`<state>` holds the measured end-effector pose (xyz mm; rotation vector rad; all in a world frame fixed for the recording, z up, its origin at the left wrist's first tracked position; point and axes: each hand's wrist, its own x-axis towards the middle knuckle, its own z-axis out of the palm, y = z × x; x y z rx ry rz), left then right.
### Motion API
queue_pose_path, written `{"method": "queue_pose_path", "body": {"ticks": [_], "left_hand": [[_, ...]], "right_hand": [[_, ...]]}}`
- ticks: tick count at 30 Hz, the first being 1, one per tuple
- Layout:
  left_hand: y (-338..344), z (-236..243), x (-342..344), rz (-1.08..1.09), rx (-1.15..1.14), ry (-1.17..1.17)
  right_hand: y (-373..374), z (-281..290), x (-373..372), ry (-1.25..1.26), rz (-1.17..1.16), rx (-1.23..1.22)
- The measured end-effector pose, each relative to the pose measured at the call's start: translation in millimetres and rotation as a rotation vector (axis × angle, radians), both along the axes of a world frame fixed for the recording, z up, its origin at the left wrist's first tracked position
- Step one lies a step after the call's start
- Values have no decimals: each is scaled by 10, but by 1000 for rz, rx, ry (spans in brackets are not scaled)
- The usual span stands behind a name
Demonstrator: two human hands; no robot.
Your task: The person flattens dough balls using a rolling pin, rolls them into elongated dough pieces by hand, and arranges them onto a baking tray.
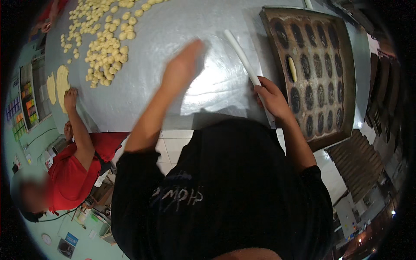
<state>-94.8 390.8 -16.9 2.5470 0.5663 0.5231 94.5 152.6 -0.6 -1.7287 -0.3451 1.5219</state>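
Observation:
A long white rolling pin [241, 56] lies slantwise on the metal table, and my right hand [272, 97] has its fingers closed round the near part of it. My left hand [182, 65] is over the middle of the table, apart from the pin. Motion smears its fingers, so their pose cannot be made out. Just right of my right hand stands a large baking tray [318, 141] marked with rows of dark ovals. One rolled piece of dough [292, 69] rests in it, on the left side.
Many small dough balls [108, 56] cover the far left of the metal table [151, 34]. A co-worker in a red shirt [71, 173] at the left touches a flattened dough strip [63, 86]; a second strip [51, 89] lies beside it. Another person's arm [52, 15] shows at the far left corner.

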Motion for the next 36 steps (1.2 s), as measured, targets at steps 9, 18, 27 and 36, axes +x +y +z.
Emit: {"method": "queue_pose_path", "body": {"ticks": [9,18,27,36], "left_hand": [[-1002,42,-502,31,160,-51],[-468,-291,-266,192,246,391],[-514,-272,-264,200,351,320],[-1293,-310,-666,77,-10,237]], "right_hand": [[69,-19,-336,-1002,441,399],[964,-625,-400,-1625,525,340],[996,-607,-403,-1679,420,390],[210,-401,-367,-1427,516,231]]}}
